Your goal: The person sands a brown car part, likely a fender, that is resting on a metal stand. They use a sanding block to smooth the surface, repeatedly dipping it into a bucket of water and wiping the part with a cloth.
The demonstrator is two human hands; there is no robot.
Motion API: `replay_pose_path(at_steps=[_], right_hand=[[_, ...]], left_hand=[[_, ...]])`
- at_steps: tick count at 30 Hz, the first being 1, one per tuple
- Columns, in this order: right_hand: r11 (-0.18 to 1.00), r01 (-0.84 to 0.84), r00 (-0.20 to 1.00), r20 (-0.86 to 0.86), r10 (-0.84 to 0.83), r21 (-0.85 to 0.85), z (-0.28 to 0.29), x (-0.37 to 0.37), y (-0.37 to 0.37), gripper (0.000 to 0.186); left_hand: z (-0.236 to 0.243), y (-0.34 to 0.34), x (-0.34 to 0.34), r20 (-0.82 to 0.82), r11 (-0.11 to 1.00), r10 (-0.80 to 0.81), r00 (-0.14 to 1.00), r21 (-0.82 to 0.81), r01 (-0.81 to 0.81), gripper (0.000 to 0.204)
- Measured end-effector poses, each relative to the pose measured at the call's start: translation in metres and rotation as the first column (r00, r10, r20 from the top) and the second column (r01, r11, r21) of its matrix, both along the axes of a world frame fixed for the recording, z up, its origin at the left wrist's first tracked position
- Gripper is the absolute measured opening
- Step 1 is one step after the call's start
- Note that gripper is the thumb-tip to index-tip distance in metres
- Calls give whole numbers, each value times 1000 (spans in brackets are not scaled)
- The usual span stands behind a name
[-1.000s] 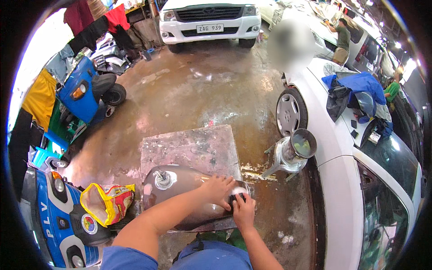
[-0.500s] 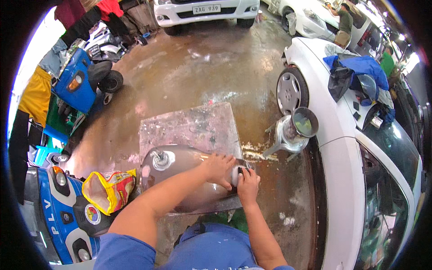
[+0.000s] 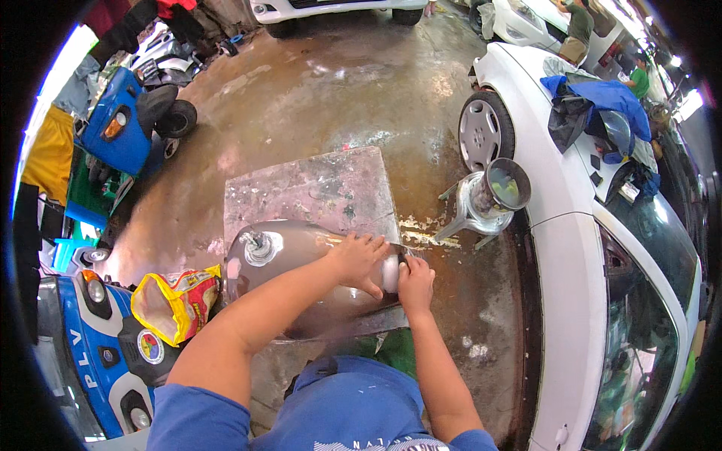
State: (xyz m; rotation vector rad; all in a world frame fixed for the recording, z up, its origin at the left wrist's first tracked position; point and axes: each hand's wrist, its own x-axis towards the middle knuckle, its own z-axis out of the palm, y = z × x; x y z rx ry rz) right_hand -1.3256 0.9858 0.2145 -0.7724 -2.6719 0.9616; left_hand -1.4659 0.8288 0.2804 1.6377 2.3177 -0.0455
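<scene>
A grey-brown, glossy, rounded motorcycle fuel tank (image 3: 301,240) lies on a paint-stained board (image 3: 316,188) in front of me. Its metal filler neck (image 3: 259,248), ringed by a pale patch, is toward the left end. My left hand (image 3: 357,263) rests flat on the tank's upper side, fingers spread. At the tank's right end my right hand (image 3: 416,286) presses with its fingers curled, beside a whitish patch (image 3: 389,274). Something small and dark shows at those fingertips; its kind is hidden.
A metal pot (image 3: 508,184) with murky liquid stands on a stool (image 3: 474,214) at right, beside a white car (image 3: 560,263). A yellow-red sack (image 3: 177,304) sits on the blue vehicle (image 3: 105,361) at left. Two people (image 3: 579,30) are at the far right.
The whole view has shifted, so the tank and board appear slightly higher. My right hand has turned a little, hiding more of the dark piece; my left hand still lies on the tank.
</scene>
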Motion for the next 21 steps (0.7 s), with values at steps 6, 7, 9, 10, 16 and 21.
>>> replay_pose_path(at_steps=[6, 7, 9, 10, 16, 21], right_hand=[[990, -133, 990, -38, 134, 40, 37, 3, -35, 32], [994, -107, 994, -23, 108, 14, 28, 0, -22, 32], [999, -35, 999, -9, 35, -14, 8, -4, 3, 32], [999, -48, 999, -5, 48, 18, 10, -5, -3, 32], [990, -124, 990, -58, 128, 64, 31, -1, -27, 32], [990, -80, 996, -25, 83, 114, 11, 2, -16, 32]], left_hand=[[-3, -9, 0, -28, 1000, 18, 999, -11, -18, 124], [-1, -8, 2, -18, 1000, 11, 1000, -23, -12, 123], [6, 2, 1, -10, 1000, -3, 1000, -27, 3, 122], [7, 2, 1, -2, 999, 3, 1000, -45, -4, 123], [-8, -5, 0, 12, 998, 37, 999, -57, -36, 129], [11, 4, -1, 35, 994, -4, 999, -109, 8, 127]])
